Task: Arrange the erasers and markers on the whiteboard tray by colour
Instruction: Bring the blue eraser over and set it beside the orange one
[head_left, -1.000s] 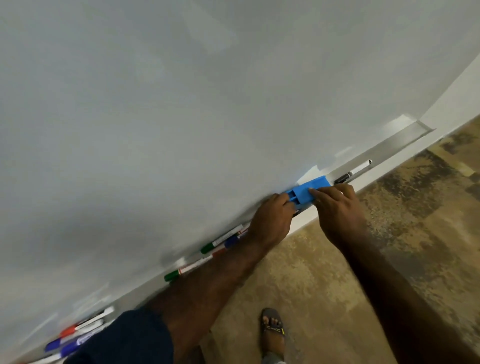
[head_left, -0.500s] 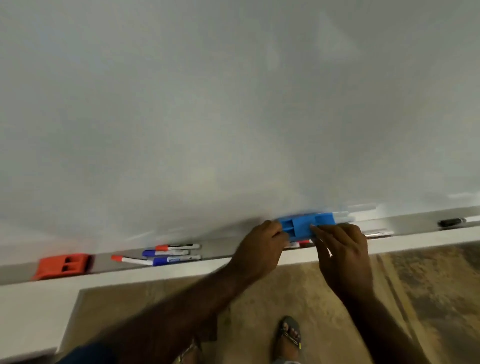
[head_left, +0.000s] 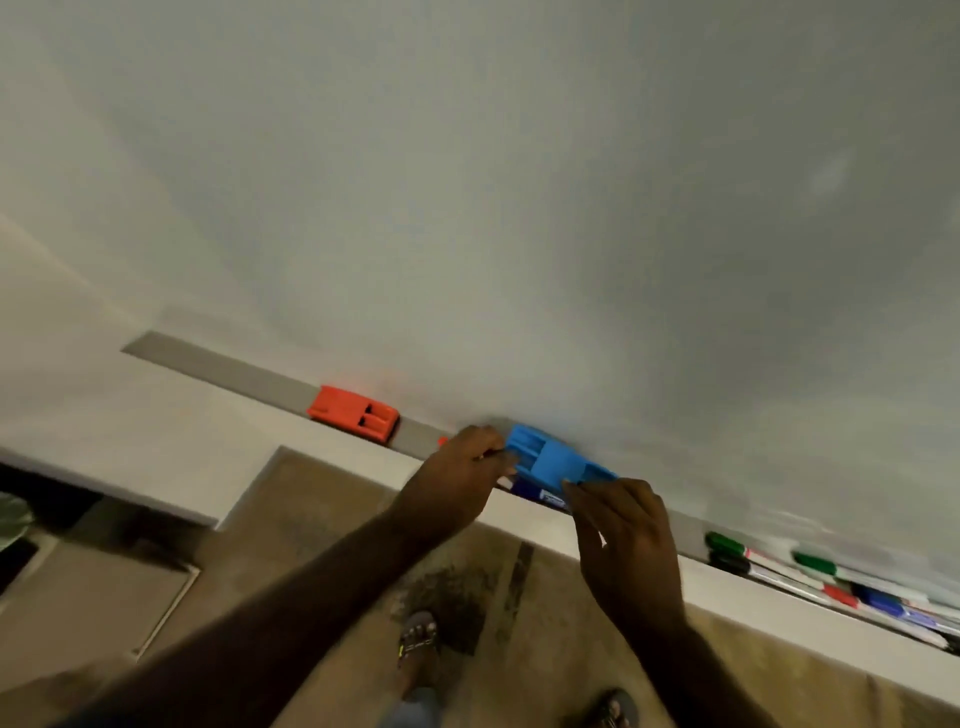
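Note:
A blue eraser (head_left: 551, 460) sits over the grey whiteboard tray (head_left: 218, 364), held at both ends. My left hand (head_left: 457, 467) grips its left end and my right hand (head_left: 623, 525) pinches its right end. Under the eraser a blue marker (head_left: 540, 492) lies on the tray, partly hidden. A small red marker tip (head_left: 442, 441) shows just left of my left hand. An orange-red eraser (head_left: 354, 413) rests on the tray further left. Several green, red, black and blue markers (head_left: 831, 582) lie bunched on the tray at the right.
The whiteboard (head_left: 519, 208) fills the upper view. A pale ledge (head_left: 156, 415) runs below the tray. Mottled brown floor (head_left: 337, 519) lies beneath, with my sandalled feet (head_left: 418, 639) on it. A dark opening (head_left: 47, 499) is at far left.
The blue eraser has travelled left along the tray with both hands on it. It now sits close to the orange-red eraser, and the marker bunch lies off to the right.

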